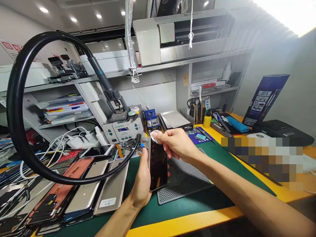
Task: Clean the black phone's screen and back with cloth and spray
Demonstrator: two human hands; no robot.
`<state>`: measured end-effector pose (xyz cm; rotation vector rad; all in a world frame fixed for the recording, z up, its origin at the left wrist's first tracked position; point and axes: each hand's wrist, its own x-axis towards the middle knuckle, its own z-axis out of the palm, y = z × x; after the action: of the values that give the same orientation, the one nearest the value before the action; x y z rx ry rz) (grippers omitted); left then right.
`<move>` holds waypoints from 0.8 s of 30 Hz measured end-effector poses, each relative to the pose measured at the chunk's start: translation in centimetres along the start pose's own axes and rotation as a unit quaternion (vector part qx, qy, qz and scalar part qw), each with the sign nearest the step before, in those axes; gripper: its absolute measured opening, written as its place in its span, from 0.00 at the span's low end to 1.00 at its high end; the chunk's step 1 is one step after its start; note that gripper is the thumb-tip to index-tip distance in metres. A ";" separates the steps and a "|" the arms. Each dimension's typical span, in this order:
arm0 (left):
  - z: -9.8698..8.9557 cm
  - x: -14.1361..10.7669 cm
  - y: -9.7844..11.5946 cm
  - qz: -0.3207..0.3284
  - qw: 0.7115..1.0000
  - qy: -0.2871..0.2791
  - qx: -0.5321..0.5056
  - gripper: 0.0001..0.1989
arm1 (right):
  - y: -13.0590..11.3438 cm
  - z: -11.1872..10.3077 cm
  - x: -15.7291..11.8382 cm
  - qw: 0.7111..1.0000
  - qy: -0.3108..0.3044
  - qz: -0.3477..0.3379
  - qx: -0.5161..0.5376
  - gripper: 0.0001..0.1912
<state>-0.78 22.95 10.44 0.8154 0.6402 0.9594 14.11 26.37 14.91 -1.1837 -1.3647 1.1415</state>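
Phone (pixel 158 166) between left fingers (pixel 144 162), right fingers (pixel 161 137) pinching white tissue (pixel 154 140) at its top end

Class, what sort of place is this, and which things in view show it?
Probably a phone repair workshop: a hot-air rework station stands toward the back, several phones lie side by side on the left, and the left hand holds a black-screened smartphone.

Yellow bench (pixel 177 225): green mat (pixel 187 204), perforated pad (pixel 182 179) lying on it. Left: phones (pixel 108 189) in a row, white cables (pixel 50 148) behind. Rear: grey station (pixel 120 135), black hose (pixel 13 98) looping from it in front of the phones; blue unit (pixel 151 120) just beside. Right: yellow bottle (pixel 207 121) upright, purple box (pixel 265 100) tilted. Shelf (pixel 163 68) above bears a white machine (pixel 148 41).
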 end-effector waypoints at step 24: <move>0.7 -0.1 0.9 0.036 0.999 -0.011 -0.005 0.30 | -0.2 0.4 -0.8 0.997 -0.054 0.058 0.015 0.26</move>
<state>-0.73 22.92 11.55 0.8429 0.5899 1.0163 13.77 25.58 15.01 -1.2081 -1.3681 1.3201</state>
